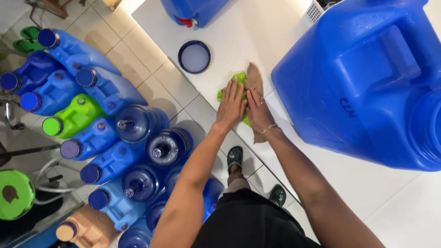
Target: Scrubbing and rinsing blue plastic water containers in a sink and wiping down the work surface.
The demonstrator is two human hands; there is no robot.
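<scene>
left hand, right hand, flat on green cloth, white counter

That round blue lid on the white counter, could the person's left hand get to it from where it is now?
Probably yes. The left hand lies flat on the green cloth, and the round blue lid sits just beyond it on the white counter, with only bare counter between.

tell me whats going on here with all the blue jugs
A person stands at a white counter with both hands pressed flat on cloths: the left hand on a green cloth, the right hand on a brown cloth. A large blue jug sits on the counter beside the right hand, and a round blue lid lies nearby. Many blue containers crowd the tiled floor below.
</scene>
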